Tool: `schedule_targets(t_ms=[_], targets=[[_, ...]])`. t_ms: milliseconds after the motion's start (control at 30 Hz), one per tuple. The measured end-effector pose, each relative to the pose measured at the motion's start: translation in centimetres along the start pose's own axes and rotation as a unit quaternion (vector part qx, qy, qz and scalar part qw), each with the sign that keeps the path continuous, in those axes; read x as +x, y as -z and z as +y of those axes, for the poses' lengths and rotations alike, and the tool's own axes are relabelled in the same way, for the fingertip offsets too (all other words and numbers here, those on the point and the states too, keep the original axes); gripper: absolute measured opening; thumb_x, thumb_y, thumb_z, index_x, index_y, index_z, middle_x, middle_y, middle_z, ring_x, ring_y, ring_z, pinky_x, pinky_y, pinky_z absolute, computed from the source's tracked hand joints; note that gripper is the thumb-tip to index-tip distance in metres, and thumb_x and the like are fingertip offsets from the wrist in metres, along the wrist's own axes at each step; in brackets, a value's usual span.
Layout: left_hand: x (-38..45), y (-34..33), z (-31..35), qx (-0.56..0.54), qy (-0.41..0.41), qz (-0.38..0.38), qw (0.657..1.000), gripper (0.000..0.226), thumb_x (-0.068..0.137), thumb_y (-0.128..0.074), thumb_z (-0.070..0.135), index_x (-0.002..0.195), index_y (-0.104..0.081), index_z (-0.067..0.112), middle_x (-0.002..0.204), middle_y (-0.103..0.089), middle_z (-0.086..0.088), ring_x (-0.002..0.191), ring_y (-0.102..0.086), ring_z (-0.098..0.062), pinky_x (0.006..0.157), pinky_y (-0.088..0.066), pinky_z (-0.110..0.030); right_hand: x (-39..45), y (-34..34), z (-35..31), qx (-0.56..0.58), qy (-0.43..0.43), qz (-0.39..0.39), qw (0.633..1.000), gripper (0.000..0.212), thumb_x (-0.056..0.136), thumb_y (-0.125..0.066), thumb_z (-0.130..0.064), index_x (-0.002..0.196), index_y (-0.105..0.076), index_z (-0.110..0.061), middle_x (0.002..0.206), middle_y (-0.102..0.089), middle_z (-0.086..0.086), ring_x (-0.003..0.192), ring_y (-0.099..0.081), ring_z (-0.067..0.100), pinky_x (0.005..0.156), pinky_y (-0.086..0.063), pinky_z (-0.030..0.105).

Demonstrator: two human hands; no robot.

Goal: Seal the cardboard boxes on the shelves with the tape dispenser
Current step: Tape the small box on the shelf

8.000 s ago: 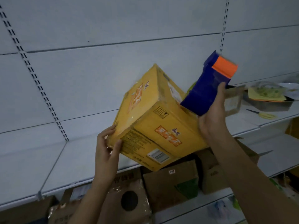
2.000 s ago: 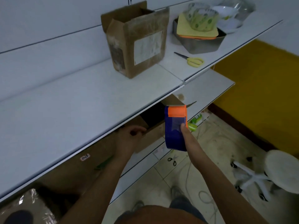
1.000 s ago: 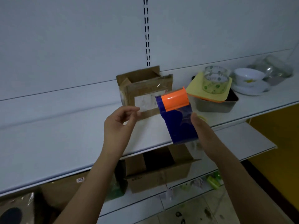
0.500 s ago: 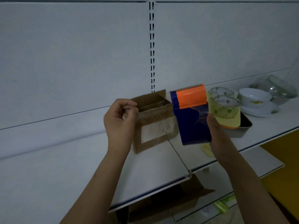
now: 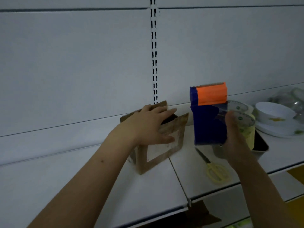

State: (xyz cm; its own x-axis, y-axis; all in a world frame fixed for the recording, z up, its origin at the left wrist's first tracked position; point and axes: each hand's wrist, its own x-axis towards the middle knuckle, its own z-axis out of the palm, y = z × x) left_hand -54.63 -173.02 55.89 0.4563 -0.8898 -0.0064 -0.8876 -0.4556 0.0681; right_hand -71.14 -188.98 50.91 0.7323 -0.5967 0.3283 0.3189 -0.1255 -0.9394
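Left hand (image 5: 148,125): lying flat with straight fingers on the open top flaps of the cardboard box (image 5: 158,145).
Right hand (image 5: 233,139): gripping the tape dispenser (image 5: 208,116), holding it upright just right of the box.
Cardboard box: sitting on the white shelf (image 5: 115,186); worn brown board, pale rectangular label, writing unreadable.
Tape dispenser: blocky blue plastic, ridged orange top, serrated edge.
Scissors (image 5: 213,168): lying with yellow handles on the shelf.
Bowl (image 5: 273,112): sitting at far right, glossy white.

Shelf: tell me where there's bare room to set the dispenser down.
Most room: the shelf left of the cardboard box under the left hand. A narrower bare strip lies between box and scissors. Crowded right of the tape dispenser in the right hand: tray, tape rolls, bowls.
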Motion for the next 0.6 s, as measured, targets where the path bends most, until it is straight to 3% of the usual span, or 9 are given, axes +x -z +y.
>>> schedule_targets(t_ms=[67,167,267,400,533,600], targets=[[0.6,-0.1,0.2,-0.007,0.021,-0.045,0.999,0.082,0.088,-0.056,0.066,0.155,-0.012,0.05,0.165,-0.016,0.017,0.154,0.006,-0.025,0.122,-0.009,-0.057,0.6,0.4,1.1,0.007,-0.02,0.017,1.0,0.038,0.092,-0.035,-0.058,0.081,-0.071,-0.053,0.089,-0.073,-0.018,0.085,-0.069,0.005,0.079,-0.054,0.035],[1.0,-0.3,-0.6,-0.002,0.031,-0.03,0.999,0.059,0.089,-0.053,0.063,0.144,-0.04,0.047,0.156,-0.037,0.01,0.153,0.005,-0.017,0.117,-0.002,-0.049,1.2,0.5,2.2,0.018,-0.04,0.035,0.998,0.048,0.104,-0.03,-0.042,0.081,-0.071,-0.052,0.091,-0.073,-0.018,0.089,-0.068,0.009,0.088,-0.05,0.049],[1.1,-0.7,-1.4,-0.001,0.033,-0.014,0.999,0.046,0.091,-0.051,0.06,0.134,-0.052,0.044,0.154,-0.033,0.014,0.15,0.001,-0.014,0.118,-0.002,-0.052,1.4,-0.1,3.0,0.052,-0.049,0.031,0.997,0.056,0.107,-0.026,-0.038,0.079,-0.072,-0.053,0.087,-0.074,-0.019,0.082,-0.07,0.005,0.071,-0.058,0.035],[1.1,-0.9,-1.9,-0.038,0.019,0.017,0.999,0.059,0.088,-0.049,0.063,0.144,-0.04,0.048,0.155,-0.025,0.013,0.146,-0.008,-0.015,0.117,-0.009,-0.053,1.3,-1.3,3.2,0.072,-0.064,0.005,0.995,0.051,0.099,-0.028,-0.046,0.077,-0.072,-0.054,0.083,-0.074,-0.018,0.074,-0.071,0.004,0.056,-0.057,0.024],[1.4,-0.5,-1.9,0.028,-0.014,0.02,0.999,0.081,0.079,-0.036,0.065,0.156,-0.014,0.048,0.16,-0.012,0.016,0.141,-0.01,-0.017,0.11,-0.022,-0.047,1.2,-1.6,3.7,0.075,-0.054,0.013,0.996,0.042,0.088,-0.03,-0.056,0.082,-0.072,-0.053,0.087,-0.074,-0.013,0.076,-0.071,0.01,0.053,-0.054,0.024],[2.0,-0.1,-2.0,0.046,-0.017,-0.002,0.999,0.075,0.083,-0.037,0.064,0.154,-0.019,0.048,0.161,-0.014,0.019,0.14,-0.011,-0.018,0.109,-0.023,-0.047,1.4,-1.4,4.2,0.091,-0.047,0.025,0.994,0.041,0.09,-0.032,-0.057,0.09,-0.072,-0.048,0.093,-0.074,-0.008,0.08,-0.071,0.015,0.057,-0.055,0.028]])
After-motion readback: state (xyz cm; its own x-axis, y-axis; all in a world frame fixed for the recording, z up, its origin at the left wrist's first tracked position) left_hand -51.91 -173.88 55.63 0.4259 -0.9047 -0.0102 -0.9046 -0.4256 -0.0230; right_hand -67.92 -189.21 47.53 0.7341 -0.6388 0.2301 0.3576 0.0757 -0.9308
